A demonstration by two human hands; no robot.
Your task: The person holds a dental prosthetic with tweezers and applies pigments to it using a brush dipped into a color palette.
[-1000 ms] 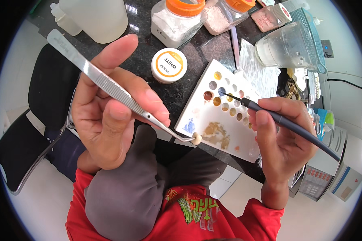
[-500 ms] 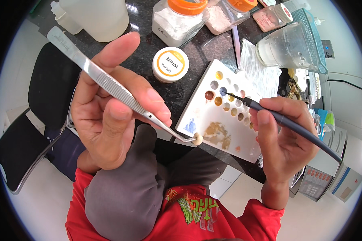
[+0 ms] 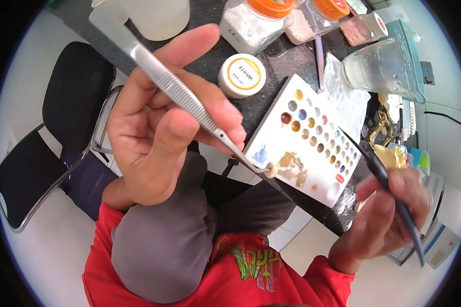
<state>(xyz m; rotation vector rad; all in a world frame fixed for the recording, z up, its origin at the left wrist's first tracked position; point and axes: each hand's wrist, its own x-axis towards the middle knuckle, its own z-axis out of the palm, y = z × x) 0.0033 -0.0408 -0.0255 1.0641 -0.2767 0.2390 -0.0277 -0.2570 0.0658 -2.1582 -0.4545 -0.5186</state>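
My left hand [image 3: 153, 130], palm turned up, pinches steel tweezers [image 3: 176, 87] between thumb and fingers. A small cream-coloured tooth crown [image 3: 271, 170] is gripped in their bent tips, above the near edge of the palette. The white palette [image 3: 270, 128] has rows of small wells holding brown, yellow, grey and blue colours, with blue and tan smears on its flat part. My right hand [image 3: 394, 215], slightly blurred, holds a thin dark-handled brush [image 3: 378, 171] at the palette's right side. The brush tip points up and left, near the outer wells.
Behind the palette stand a white-lidded tub [image 3: 242, 75], a jar of white powder [image 3: 253, 28] with an orange lid, and jars of pink powder [image 3: 312, 23]. A clear cup of liquid [image 3: 371, 69] stands by crumpled tissue [image 3: 347, 97]. Left is a black chair [image 3: 79, 92].
My right hand has drawn the brush from a blue well toward the lower right. The view has shifted; the tweezers still hold the crown near the palette's edge.
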